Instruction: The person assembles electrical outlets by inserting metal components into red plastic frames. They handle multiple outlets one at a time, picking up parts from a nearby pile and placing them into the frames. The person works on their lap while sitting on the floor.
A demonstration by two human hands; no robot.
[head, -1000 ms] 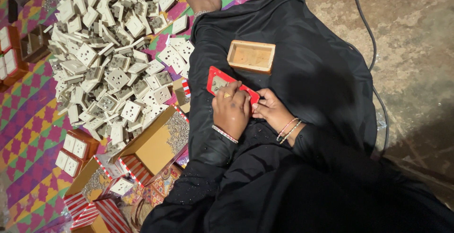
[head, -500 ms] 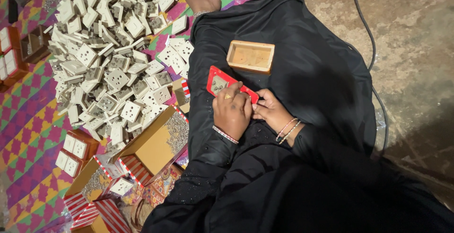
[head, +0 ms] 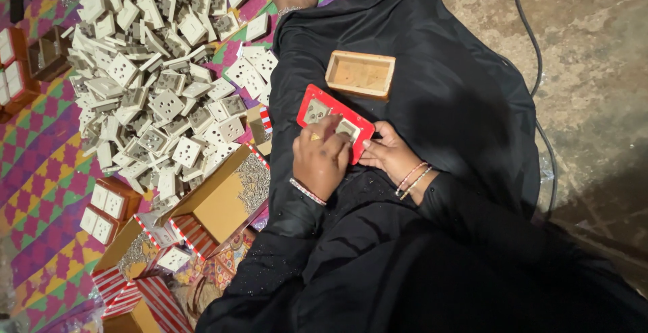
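Rough grey floor [head: 594,56] fills the right side, and a woven mat [head: 40,171] with purple, yellow and green diamonds covers the left side. 1 black cable [head: 533,63] runs over the floor. Between them sits 1 person in a wide black garment [head: 459,103], which spreads over the lap and is the largest thing in view.

On the mat lies 1 big heap of white socket modules [head: 155,83], too many to count. Near the lower left stand several open cardboard boxes; 1 of them, the box of screws [head: 226,194], holds a grey mass of small screws. At the left edge of the mat, 2 brown frames with white sockets [head: 104,206] lie together.

On the lap there is 1 small wooden box [head: 360,74], light brown, rectangular, open side up, well apart from the hands.

Just below it lies the red plate [head: 332,118], a flat rectangular frame with rounded corners. It rests tilted on the black cloth, and 2 pale socket inserts show in its openings; the lower one is partly hidden.

The left hand [head: 320,161] lies over the lower end of the plate, its fingers curled and pressing down on the insert. The right hand [head: 390,157] touches the plate's lower right edge with bent fingertips, pinching the rim. Each wrist carries thin bangles.
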